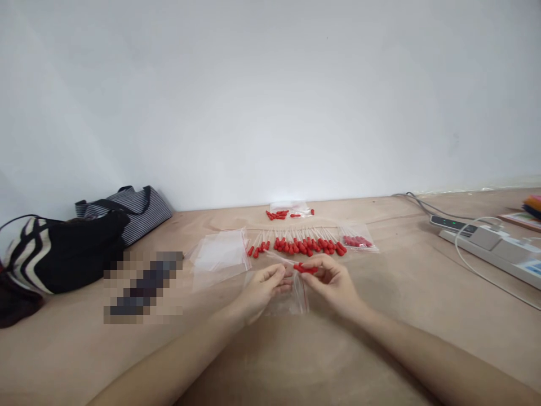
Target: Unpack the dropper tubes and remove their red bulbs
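My left hand (264, 285) pinches the clear glass end of a small dropper, while my right hand (332, 279) grips its red rubber bulb (305, 269). Under both hands lies a small clear zip bag (298, 296) with a red seal line. Just beyond, a row of several droppers with red bulbs (298, 245) lies on the tan table (296, 349). A stack of clear zip bags (220, 256) sits to the left of the row, and a filled bag of red bulbs (358, 241) at its right end.
Loose red bulbs on a bag (284, 213) lie near the wall. A black and striped tote bags (71, 242) sit at the left, beside a blurred dark object (143, 287). A white power strip (490, 245) with cables lies at the right.
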Demonstrator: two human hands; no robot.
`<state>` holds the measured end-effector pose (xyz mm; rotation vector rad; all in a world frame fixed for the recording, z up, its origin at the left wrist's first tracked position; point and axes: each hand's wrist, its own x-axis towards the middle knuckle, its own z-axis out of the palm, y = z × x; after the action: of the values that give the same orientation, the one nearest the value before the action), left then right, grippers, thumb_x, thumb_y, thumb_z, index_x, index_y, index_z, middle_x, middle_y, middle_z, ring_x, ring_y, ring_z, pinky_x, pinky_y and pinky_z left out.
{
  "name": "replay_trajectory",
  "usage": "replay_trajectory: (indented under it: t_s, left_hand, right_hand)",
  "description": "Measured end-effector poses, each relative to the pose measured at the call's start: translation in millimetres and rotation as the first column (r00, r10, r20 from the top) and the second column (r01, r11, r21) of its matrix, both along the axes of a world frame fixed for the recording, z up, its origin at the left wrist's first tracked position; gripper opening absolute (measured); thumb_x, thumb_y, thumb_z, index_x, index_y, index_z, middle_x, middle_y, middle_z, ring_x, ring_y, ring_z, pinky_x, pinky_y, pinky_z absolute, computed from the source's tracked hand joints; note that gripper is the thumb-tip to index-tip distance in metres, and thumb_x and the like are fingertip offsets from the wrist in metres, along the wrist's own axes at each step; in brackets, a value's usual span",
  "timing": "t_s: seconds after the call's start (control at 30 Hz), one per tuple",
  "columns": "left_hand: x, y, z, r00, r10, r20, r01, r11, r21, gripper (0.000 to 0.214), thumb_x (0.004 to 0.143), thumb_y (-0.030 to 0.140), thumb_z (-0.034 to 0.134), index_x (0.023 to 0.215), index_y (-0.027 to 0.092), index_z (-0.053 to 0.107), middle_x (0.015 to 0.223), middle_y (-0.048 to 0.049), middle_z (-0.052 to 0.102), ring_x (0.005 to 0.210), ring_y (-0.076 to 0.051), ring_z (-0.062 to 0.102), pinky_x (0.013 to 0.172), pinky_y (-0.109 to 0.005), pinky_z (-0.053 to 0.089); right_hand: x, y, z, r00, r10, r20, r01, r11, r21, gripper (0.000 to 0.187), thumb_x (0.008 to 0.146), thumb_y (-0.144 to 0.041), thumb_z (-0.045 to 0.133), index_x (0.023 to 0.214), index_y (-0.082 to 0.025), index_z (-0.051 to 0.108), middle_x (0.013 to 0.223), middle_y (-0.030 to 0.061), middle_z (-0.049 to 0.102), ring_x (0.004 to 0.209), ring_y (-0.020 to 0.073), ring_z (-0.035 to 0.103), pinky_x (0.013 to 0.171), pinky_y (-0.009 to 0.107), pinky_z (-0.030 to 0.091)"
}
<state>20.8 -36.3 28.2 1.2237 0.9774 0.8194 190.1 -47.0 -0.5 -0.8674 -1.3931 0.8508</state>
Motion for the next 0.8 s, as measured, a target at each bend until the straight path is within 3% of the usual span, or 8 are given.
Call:
replay_trajectory:
  t_s: [0.1,0.2,0.3,0.37,0.53,0.63,0.8]
  left_hand:
    - [14.3,-1.3,-0.6,0.976,0.139,0.166,-0.116,0.983,-0.145,0.014,0.078,0.027,0.056,0.082,0.014,0.06,0.082,-0.0063,0.066,0.079,-0.014,0.062,0.08,-0.028,0.047]
    - [12.9,8.5,5.9,0.975,0.181,0.13,-0.158,0.973,-0.166,0.009,0.076,0.021,0.059,0.071,0.013,0.057,0.069,-0.0028,0.064,0.068,-0.011,0.062,0.073,-0.026,0.049]
    - [-1.9,36.7,20.4,0.986,0.138,-0.092,-0.143,0.989,-0.047,0.01,0.072,0.019,0.062,0.075,0.013,0.055,0.064,-0.002,0.064,0.061,-0.012,0.062,0.068,-0.026,0.05]
    - [-15.4,63.1,30.8,0.919,0.179,-0.351,-0.17,0.984,0.059,0.012,0.073,0.018,0.06,0.081,0.015,0.052,0.061,0.0004,0.063,0.058,-0.011,0.062,0.064,-0.025,0.05]
    - [-39.1,124.3,38.2,0.796,0.141,-0.588,-0.183,0.983,-0.012,0.013,0.067,0.012,0.064,0.068,0.013,0.051,0.049,0.0024,0.057,0.05,-0.011,0.057,0.056,-0.023,0.046]
    - [-40.0,145.7,30.8,0.74,0.082,-0.668,-0.171,0.983,-0.069,0.009,0.07,0.013,0.063,0.07,0.011,0.054,0.058,0.0005,0.059,0.056,-0.011,0.057,0.059,-0.024,0.047]
    - [-36.0,160.8,20.2,0.755,0.041,-0.654,-0.099,0.994,-0.053,0.027,0.084,0.029,0.048,0.106,0.013,0.051,0.103,-0.0064,0.055,0.087,-0.016,0.056,0.073,-0.035,0.048]
  right_hand:
    - [-11.3,-9.1,-3.7,0.991,0.068,0.119,-0.077,0.994,0.074,0.015,0.072,-0.027,0.06,0.086,-0.021,0.062,0.088,0.0053,0.055,0.079,0.0143,0.057,0.066,0.027,0.05]
    - [-9.3,-10.9,-3.1,0.966,0.079,0.246,-0.111,0.987,0.119,0.019,0.073,-0.026,0.059,0.092,-0.022,0.062,0.092,0.0052,0.055,0.079,0.0138,0.056,0.067,0.028,0.051]
    - [-2.4,-9.0,0.6,0.937,-0.003,0.35,-0.067,0.98,0.188,0.019,0.074,-0.024,0.057,0.093,-0.022,0.062,0.088,0.0048,0.056,0.073,0.0128,0.055,0.067,0.029,0.049]
    - [2.8,-6.8,2.8,0.925,-0.057,0.376,-0.03,0.974,0.223,0.017,0.075,-0.022,0.056,0.091,-0.021,0.062,0.086,0.005,0.056,0.072,0.013,0.055,0.066,0.029,0.049]
    - [20.3,4.8,3.9,0.883,-0.18,0.434,0.051,0.955,0.292,0.014,0.077,-0.023,0.052,0.086,-0.021,0.062,0.085,0.0061,0.056,0.076,0.0151,0.054,0.064,0.028,0.047]
    - [39.6,20.2,2.1,0.826,-0.322,0.462,0.175,0.926,0.334,0.015,0.076,-0.024,0.05,0.085,-0.021,0.062,0.082,0.0051,0.057,0.076,0.0158,0.054,0.067,0.03,0.045]
    - [85.6,52.2,-4.7,0.617,-0.576,0.536,0.517,0.81,0.276,0.018,0.072,-0.029,0.05,0.074,-0.019,0.064,0.076,0.0055,0.058,0.076,0.0184,0.054,0.07,0.031,0.042]
